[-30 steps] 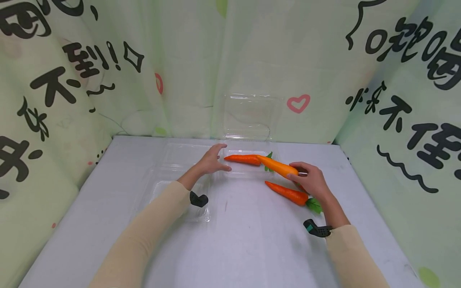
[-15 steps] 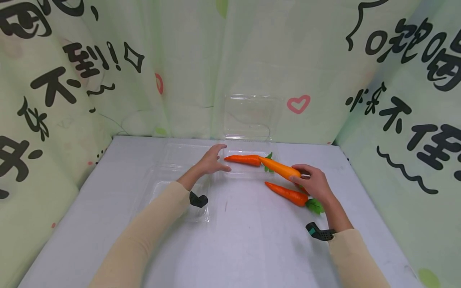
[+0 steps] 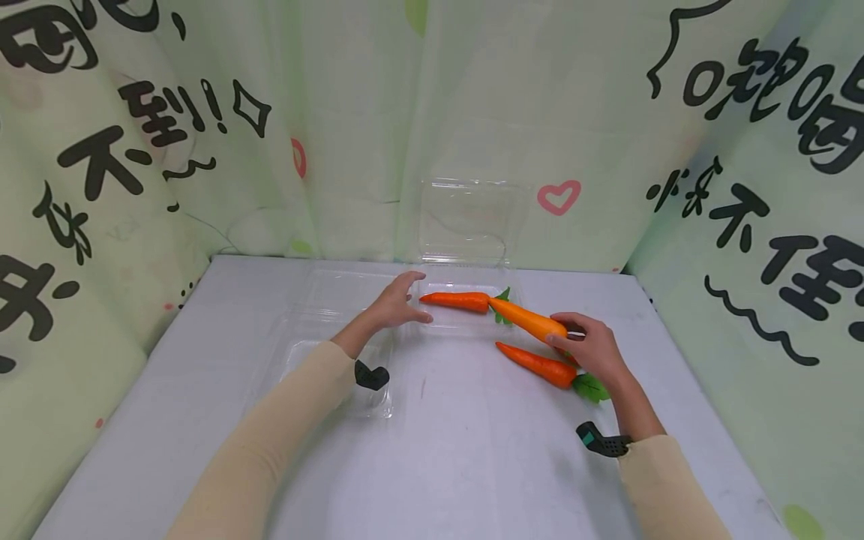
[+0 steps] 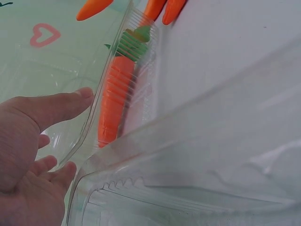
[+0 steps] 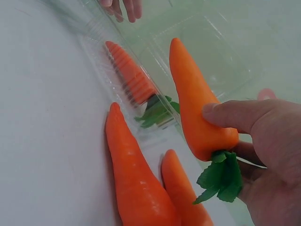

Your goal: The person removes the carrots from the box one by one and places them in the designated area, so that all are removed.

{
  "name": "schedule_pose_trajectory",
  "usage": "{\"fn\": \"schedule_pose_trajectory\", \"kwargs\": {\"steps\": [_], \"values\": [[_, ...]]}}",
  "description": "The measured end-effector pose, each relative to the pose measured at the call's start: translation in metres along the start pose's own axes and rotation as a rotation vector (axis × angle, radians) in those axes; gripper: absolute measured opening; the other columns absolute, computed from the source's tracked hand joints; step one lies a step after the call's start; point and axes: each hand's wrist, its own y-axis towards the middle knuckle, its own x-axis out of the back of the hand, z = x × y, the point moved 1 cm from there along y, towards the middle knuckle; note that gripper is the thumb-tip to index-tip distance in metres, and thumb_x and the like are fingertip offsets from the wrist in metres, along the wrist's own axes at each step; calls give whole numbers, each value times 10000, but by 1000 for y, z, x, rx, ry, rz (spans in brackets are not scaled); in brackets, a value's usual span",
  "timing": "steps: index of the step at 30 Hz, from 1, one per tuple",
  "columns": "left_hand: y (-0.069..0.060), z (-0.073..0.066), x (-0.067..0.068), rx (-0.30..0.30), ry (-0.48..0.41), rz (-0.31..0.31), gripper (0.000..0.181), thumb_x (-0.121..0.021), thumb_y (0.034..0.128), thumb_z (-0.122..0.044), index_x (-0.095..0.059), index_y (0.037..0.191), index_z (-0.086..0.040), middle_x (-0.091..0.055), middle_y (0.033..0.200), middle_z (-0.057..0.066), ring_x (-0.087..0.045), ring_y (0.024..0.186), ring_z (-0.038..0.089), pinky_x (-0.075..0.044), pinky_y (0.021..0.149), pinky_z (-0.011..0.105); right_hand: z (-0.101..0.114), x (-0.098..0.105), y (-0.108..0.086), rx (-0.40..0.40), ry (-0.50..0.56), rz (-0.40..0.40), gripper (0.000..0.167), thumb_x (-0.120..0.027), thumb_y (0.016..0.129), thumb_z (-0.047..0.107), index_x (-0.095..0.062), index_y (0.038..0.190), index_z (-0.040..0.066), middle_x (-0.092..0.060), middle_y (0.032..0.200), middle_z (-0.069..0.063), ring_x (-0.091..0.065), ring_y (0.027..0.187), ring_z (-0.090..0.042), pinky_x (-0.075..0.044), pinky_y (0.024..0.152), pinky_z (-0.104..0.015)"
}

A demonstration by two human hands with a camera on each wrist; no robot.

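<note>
My right hand (image 3: 590,346) pinches a light orange carrot (image 3: 529,319) near its leafy end, thumb on one side in the right wrist view. The carrot is off the table, its tip pointing left. A redder carrot (image 3: 455,301) lies in an open clear plastic container (image 3: 466,328), leaves to the right. My left hand (image 3: 394,301) is at the container's left end, thumb and fingers spread apart; whether it touches the rim I cannot tell. Beneath the held carrot, a large carrot (image 5: 136,179) and a second carrot (image 5: 183,193) lie side by side on the table.
The container's raised lid (image 3: 466,221) stands against the printed curtain (image 3: 358,135) at the back. More clear plastic containers (image 3: 337,296) stand under and behind my left forearm. White cloth covers the table (image 3: 439,465); curtains rise on both sides.
My right hand has shifted slightly right and toward me, with the light orange carrot in its grip. My left hand and the container with the carrot have stayed in place.
</note>
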Motion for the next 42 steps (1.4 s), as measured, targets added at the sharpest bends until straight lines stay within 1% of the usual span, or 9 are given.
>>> {"fn": "schedule_pose_trajectory", "kwargs": {"steps": [15,23,29,33,42], "values": [[-1,0,0,14,-2,3,866,-785,806,-183,-277,1507,-197,-249,1590,62,-441,1366,320,-457,1062,460,-6,2,-5,8,-12,-4,534,-660,917,312,-519,1370,67,-523,1367,-217,-525,1207,-398,-537,950,-477],[-1,0,0,7,-9,5,865,-787,803,-183,-281,1505,-190,-249,1589,67,-443,1364,322,-457,1063,455,-9,4,-7,15,-22,-15,530,-663,913,333,-533,1352,67,-539,1350,-203,-537,1194,-382,-521,973,-491],[-1,0,1,-4,-21,11,870,-792,796,-175,-285,1504,-173,-248,1586,76,-445,1360,335,-451,1069,458,-13,6,-9,18,-27,-19,528,-657,918,327,-530,1354,58,-531,1359,-213,-529,1199,-395,-503,989,-516],[-1,0,1,-11,-18,11,874,-791,797,-174,-281,1507,-162,-249,1586,78,-446,1360,334,-449,1072,456,-15,7,-11,20,-31,-17,528,-654,921,321,-526,1358,54,-527,1361,-218,-528,1198,-399,-506,985,-515],[0,2,0,-1,-13,7,866,-788,803,-196,-282,1506,-184,-248,1588,68,-445,1361,321,-456,1065,455,-18,11,-13,35,-34,5,535,-657,917,334,-526,1359,61,-527,1365,-215,-532,1200,-393,-514,979,-498]]}}
